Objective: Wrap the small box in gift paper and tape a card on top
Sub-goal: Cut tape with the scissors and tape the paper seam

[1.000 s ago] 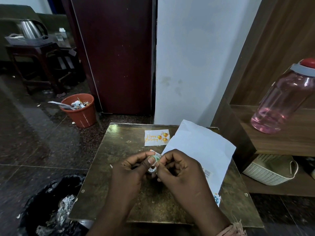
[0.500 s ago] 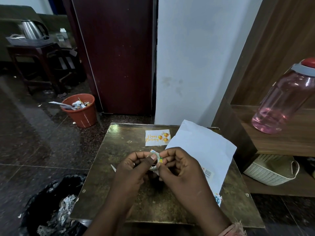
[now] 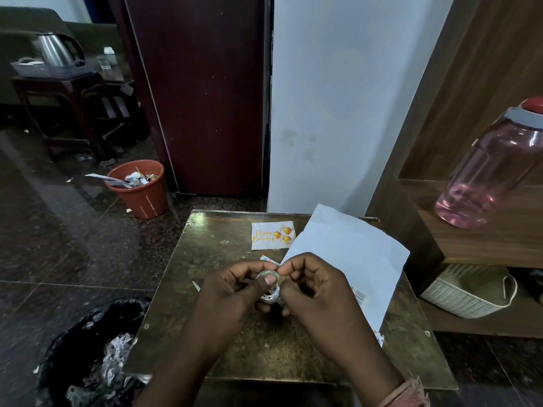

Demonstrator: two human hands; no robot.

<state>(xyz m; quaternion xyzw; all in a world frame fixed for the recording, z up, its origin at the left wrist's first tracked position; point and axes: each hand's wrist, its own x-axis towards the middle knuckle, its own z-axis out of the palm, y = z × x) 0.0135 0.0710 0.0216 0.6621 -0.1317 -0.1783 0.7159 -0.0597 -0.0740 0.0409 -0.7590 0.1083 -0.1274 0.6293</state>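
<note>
Bench (image 3: pixel 235 348) before me: dark, worn brass-coloured top, square, screw heads near its corners. On it, at the far side, the birthday card (image 3: pixel 272 239) lying flat, gold balloons face up. Just right of the card, the white sheet of gift paper (image 3: pixel 352 254), plain side up, running along the bench's right edge toward me. A small pale scrap (image 3: pixel 196 286) lies left of centre.

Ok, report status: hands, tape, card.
Both hands on tape roll, left hand gripping, right hand picking at it. Card flat on table, untaped.
</note>
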